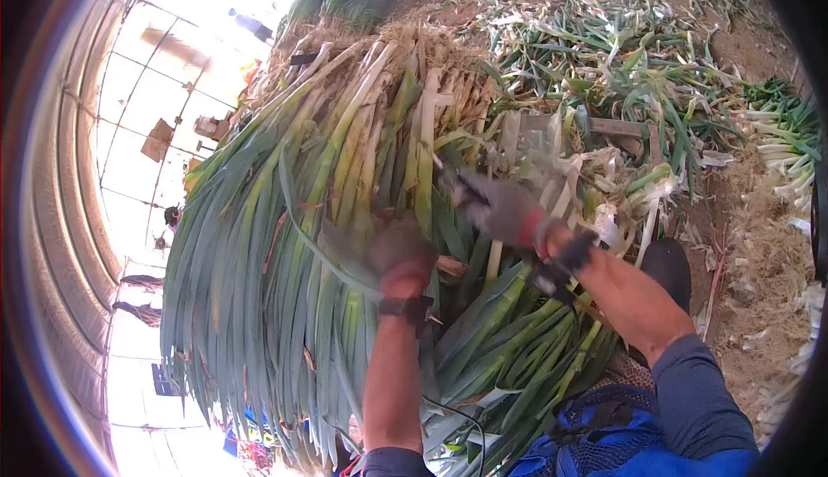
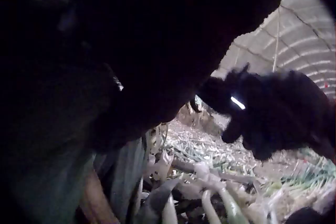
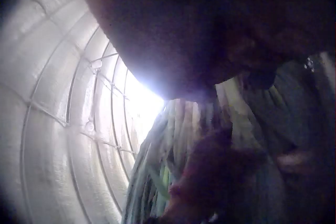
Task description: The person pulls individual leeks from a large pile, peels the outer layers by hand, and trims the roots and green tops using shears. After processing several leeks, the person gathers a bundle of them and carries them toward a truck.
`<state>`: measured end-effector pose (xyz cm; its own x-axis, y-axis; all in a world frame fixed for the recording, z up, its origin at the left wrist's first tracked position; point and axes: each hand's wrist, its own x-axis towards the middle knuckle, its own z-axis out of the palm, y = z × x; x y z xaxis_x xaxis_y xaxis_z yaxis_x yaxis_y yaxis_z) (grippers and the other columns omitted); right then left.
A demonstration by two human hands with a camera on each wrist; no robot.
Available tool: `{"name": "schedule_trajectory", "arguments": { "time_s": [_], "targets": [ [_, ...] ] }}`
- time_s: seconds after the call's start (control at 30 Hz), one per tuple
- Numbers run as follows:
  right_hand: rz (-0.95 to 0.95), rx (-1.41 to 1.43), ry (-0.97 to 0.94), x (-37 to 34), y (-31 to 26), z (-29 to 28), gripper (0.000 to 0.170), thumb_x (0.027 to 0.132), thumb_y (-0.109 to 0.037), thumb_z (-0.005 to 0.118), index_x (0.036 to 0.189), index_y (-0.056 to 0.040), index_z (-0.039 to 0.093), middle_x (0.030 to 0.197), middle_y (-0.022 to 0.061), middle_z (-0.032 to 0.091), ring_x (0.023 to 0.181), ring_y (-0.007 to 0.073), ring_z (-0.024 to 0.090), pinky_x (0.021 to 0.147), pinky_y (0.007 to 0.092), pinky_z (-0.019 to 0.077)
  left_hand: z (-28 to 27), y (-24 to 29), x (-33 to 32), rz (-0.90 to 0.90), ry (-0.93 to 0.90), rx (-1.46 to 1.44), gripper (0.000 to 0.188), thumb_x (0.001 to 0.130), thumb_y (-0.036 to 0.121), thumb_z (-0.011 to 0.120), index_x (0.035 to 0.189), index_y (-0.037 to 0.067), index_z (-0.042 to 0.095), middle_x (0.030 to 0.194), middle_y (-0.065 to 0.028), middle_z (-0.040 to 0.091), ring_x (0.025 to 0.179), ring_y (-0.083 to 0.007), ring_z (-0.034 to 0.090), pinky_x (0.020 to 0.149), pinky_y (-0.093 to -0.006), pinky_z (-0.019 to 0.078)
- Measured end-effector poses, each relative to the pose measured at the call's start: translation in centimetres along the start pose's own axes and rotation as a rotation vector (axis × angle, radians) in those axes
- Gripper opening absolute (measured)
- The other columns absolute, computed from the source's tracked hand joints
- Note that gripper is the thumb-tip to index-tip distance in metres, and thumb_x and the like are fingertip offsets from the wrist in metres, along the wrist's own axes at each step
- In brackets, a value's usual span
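Long leeks (image 1: 328, 158) lie in a large heap, pale root ends toward the back and green leaves toward the front left. My gloved left hand (image 1: 401, 253) is curled round a leek (image 1: 424, 166) at the heap's right side; motion blur and the glove hide its fingertips. Just right of it, my gloved right hand (image 1: 500, 210) grips a small tool (image 1: 461, 185) with a dark handle, its narrow tip close to the stalk. In the left wrist view the right hand (image 2: 283, 113) is a dark silhouette beside a bright sliver of the tool (image 2: 238, 102).
Loose leaves and peelings (image 1: 604, 63) cover the ground at the back right. A wooden piece (image 1: 595, 125) lies among scraps beyond the right hand. More leeks (image 1: 509, 330) lie near my body, and trimmed ones (image 1: 789, 145) at the far right. A cable (image 1: 466, 412) hangs low.
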<state>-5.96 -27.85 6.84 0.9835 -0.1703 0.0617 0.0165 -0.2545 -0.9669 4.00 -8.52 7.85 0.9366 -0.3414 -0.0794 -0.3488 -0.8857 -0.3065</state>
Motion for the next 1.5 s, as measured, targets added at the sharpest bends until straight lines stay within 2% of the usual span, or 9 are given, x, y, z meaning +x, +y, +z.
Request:
{"name": "schedule_trajectory", "arguments": {
  "time_s": [0.13, 0.23, 0.43, 0.53, 0.63, 0.87, 1.07, 1.27, 1.5],
  "targets": [
    [0.036, 0.091, -0.125, -7.7, 2.7, 2.9, 0.045, 0.102, -0.017, 0.062, 0.143, -0.0004, 0.055, 0.111, 0.0095, 0.072, 0.097, 0.0141, 0.066, 0.089, 0.0296, 0.0515, -2.6, 0.6, -0.9, -0.072, -0.119, -0.114, 0.052, 0.078, 0.028, 0.077, 0.125, 0.010, 0.067, 0.114, -0.0194, 0.075, 0.108, -0.0348, 0.073, 0.092, -0.0451, 0.0571],
    [-0.086, 0.098, -0.051, -10.2, 2.4, 4.3, 0.043, 0.099, -0.032, 0.062, 0.134, -0.0070, 0.060, 0.101, 0.0230, 0.072, 0.091, 0.0420, 0.071, 0.080, 0.0466, 0.0545, -2.1, 0.2, -1.5, -0.050, -0.088, -0.141, 0.052, 0.076, 0.031, 0.080, 0.121, 0.007, 0.069, 0.113, -0.0205, 0.075, 0.109, -0.0360, 0.072, 0.093, -0.0455, 0.0564],
    [-0.038, -0.007, 0.123, -1.5, 1.6, 2.2, 0.046, 0.099, -0.035, 0.059, 0.135, -0.0066, 0.060, 0.107, 0.0258, 0.072, 0.102, 0.0450, 0.069, 0.086, 0.0491, 0.0536, -3.2, -0.3, -3.6, -0.084, -0.116, -0.204, 0.053, 0.074, 0.036, 0.085, 0.116, 0.006, 0.071, 0.112, -0.0211, 0.075, 0.109, -0.0374, 0.072, 0.095, -0.0463, 0.0555],
    [0.034, -0.130, 0.145, 2.7, 1.3, 0.5, 0.047, 0.100, -0.026, 0.060, 0.142, -0.0039, 0.058, 0.119, 0.0215, 0.071, 0.105, 0.0336, 0.070, 0.092, 0.0367, 0.0525, -2.8, -0.9, -4.2, -0.096, -0.095, -0.259, 0.052, 0.074, 0.036, 0.084, 0.115, 0.006, 0.071, 0.113, -0.0203, 0.075, 0.109, -0.0379, 0.071, 0.095, -0.0468, 0.0552],
    [-0.120, -0.159, 0.232, 3.9, 1.7, -0.1, 0.046, 0.100, -0.037, 0.058, 0.138, -0.0109, 0.060, 0.116, 0.0255, 0.071, 0.110, 0.0456, 0.067, 0.092, 0.0485, 0.0523, -3.0, -1.4, -5.1, -0.095, -0.131, -0.319, 0.051, 0.074, 0.035, 0.083, 0.115, 0.007, 0.072, 0.113, -0.0202, 0.075, 0.109, -0.0386, 0.071, 0.095, -0.0473, 0.0549],
    [0.039, -0.163, 0.007, -1.0, 0.3, 1.3, 0.049, 0.101, -0.037, 0.056, 0.141, -0.0096, 0.058, 0.113, 0.0244, 0.072, 0.107, 0.0445, 0.068, 0.091, 0.0483, 0.0529, -2.8, -1.7, -5.3, -0.056, -0.150, -0.323, 0.055, 0.072, 0.034, 0.082, 0.120, 0.008, 0.072, 0.112, -0.0201, 0.075, 0.109, -0.0389, 0.071, 0.096, -0.0470, 0.0544],
    [-0.094, -0.229, 0.300, 6.0, 2.8, 2.4, 0.047, 0.100, -0.034, 0.056, 0.139, -0.0077, 0.061, 0.113, 0.0251, 0.071, 0.109, 0.0450, 0.067, 0.093, 0.0486, 0.0524, -2.8, -2.5, -6.2, -0.037, -0.201, -0.357, 0.060, 0.070, 0.036, 0.084, 0.122, 0.010, 0.072, 0.113, -0.0200, 0.075, 0.110, -0.0383, 0.071, 0.097, -0.0466, 0.0541],
    [0.070, -0.250, 0.133, 7.4, 1.1, 0.8, 0.053, 0.100, -0.031, 0.059, 0.145, -0.0033, 0.056, 0.135, 0.0262, 0.064, 0.126, 0.0426, 0.061, 0.105, 0.0444, 0.0480, -1.9, -2.6, -6.3, -0.034, -0.195, -0.395, 0.061, 0.070, 0.035, 0.084, 0.123, 0.010, 0.072, 0.114, -0.0200, 0.075, 0.110, -0.0383, 0.071, 0.097, -0.0459, 0.0544],
    [0.001, -0.292, 0.195, 5.1, 1.6, 1.0, 0.051, 0.096, -0.034, 0.057, 0.141, -0.0099, 0.060, 0.119, 0.0222, 0.072, 0.111, 0.0414, 0.069, 0.097, 0.0490, 0.0527, -2.3, -2.1, -6.5, -0.052, -0.192, -0.394, 0.057, 0.070, 0.036, 0.084, 0.120, 0.010, 0.073, 0.112, -0.0211, 0.075, 0.109, -0.0390, 0.070, 0.095, -0.0465, 0.0545]
  ]
}}
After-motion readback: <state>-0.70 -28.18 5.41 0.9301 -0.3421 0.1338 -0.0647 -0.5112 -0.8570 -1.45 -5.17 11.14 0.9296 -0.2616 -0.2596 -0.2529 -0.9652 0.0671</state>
